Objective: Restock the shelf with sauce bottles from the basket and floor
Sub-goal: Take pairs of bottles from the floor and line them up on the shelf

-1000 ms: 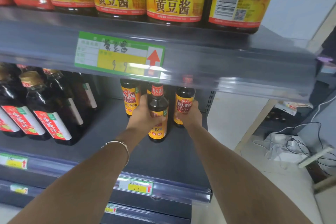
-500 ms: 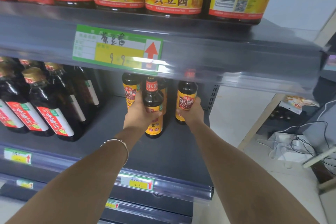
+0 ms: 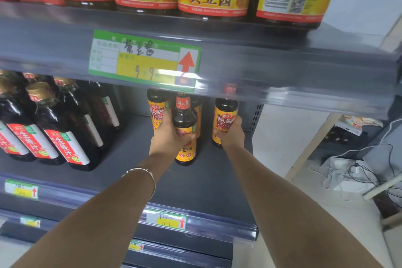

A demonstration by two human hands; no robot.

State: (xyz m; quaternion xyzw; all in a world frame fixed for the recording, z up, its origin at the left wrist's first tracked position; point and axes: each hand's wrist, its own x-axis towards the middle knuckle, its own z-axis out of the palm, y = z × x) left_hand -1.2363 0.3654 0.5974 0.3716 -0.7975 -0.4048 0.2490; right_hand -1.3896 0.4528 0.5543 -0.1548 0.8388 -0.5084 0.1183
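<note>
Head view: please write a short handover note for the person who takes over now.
Left grip holds the red-necked bottle, upright, base at the shelf.
Right grip holds the yellow-label bottle, upright, further right.
Done: a back bottle stands behind the left grip.
Left: let go of both, then fetch more; basket and floor stock are out of view.

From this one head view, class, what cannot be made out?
1. Cap of the right bottle: blurred behind the upper shelf rail.
2. Middle label of the front bottle: covered by the left hand.
3. Figures on the lower price tag: too small.
4. Basket: outside the frame.
</note>
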